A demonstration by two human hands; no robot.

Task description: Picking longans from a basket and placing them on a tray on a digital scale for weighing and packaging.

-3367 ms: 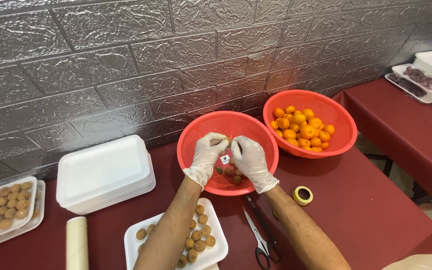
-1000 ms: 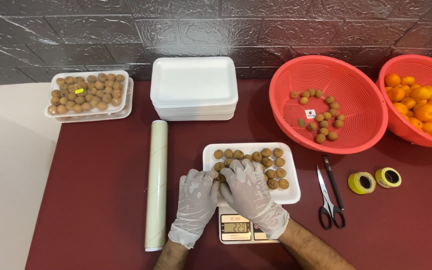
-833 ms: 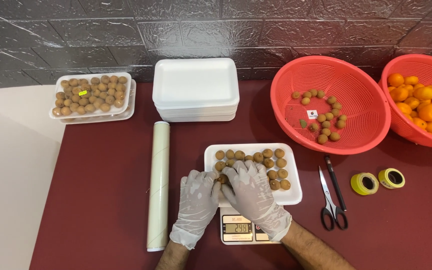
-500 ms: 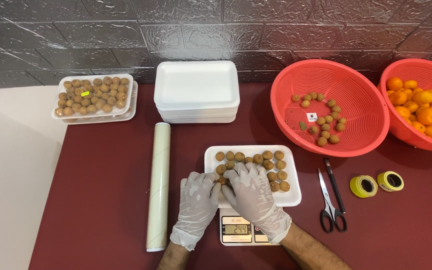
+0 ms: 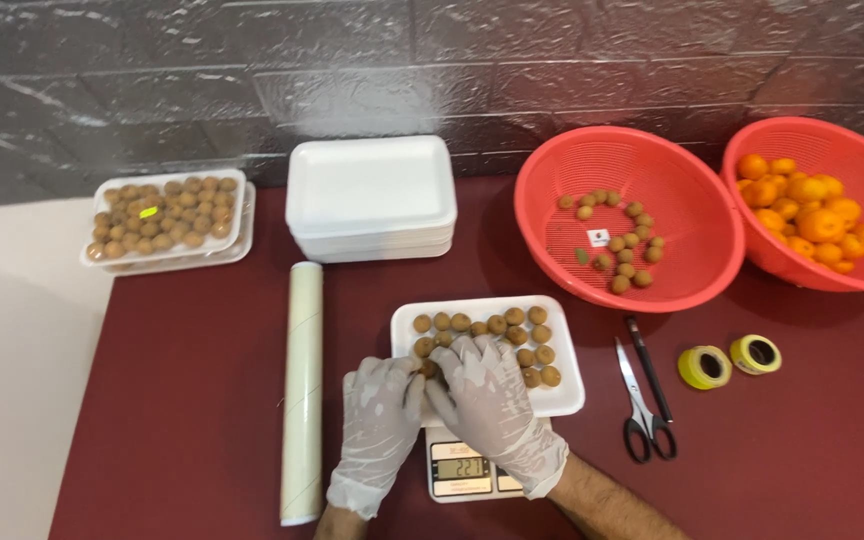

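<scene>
Covering tray fruit, gloved hands, scale half-hidden

Film roll blocks left; scissors crowd right.

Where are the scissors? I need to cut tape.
In the head view, the scissors lie on the red table, right of the fruit tray and left of two yellow tape rolls.
</scene>
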